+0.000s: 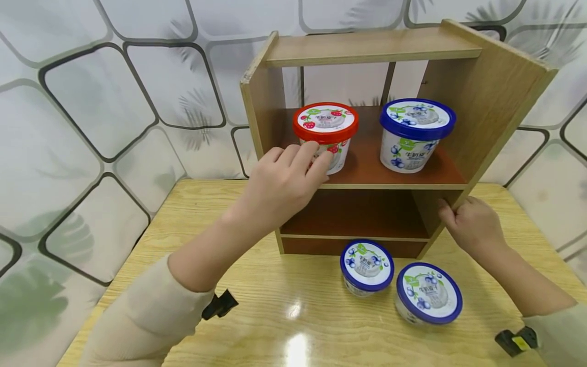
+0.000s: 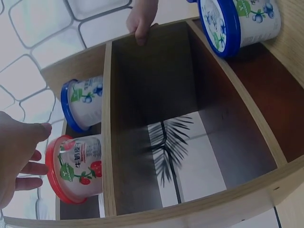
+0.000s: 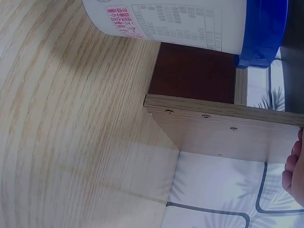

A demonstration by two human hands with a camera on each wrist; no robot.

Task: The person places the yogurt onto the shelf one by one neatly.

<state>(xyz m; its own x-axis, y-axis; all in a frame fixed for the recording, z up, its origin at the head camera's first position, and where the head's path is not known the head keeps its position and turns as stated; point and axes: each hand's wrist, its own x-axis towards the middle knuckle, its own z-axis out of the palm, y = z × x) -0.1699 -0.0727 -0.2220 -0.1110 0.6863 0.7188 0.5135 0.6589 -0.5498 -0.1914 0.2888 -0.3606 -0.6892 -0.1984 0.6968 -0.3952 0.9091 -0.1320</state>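
Note:
A small wooden shelf (image 1: 500,92) has two ice-cream-style tubs on its upper board: a red-lidded tub with strawberries (image 1: 326,123) on the left and a blue-lidded blueberry tub (image 1: 416,121) on the right. My left hand (image 1: 286,176) is at the front of the red-lidded tub. In the left wrist view its thumb and fingers (image 2: 29,183) are spread beside the red lid, not closed round it; whether a fingertip touches is unclear. My right hand (image 1: 477,221) grips the front edge of the shelf's right side panel, thumb on the inner face and fingers outside.
Two more blue-lidded tubs, one nearer the shelf (image 1: 367,266) and one farther right (image 1: 429,293), stand on the wooden table (image 1: 257,306) before the shelf. The lower compartment (image 1: 357,214) lies under the upper board. Patterned wall covering (image 1: 96,86) stands behind.

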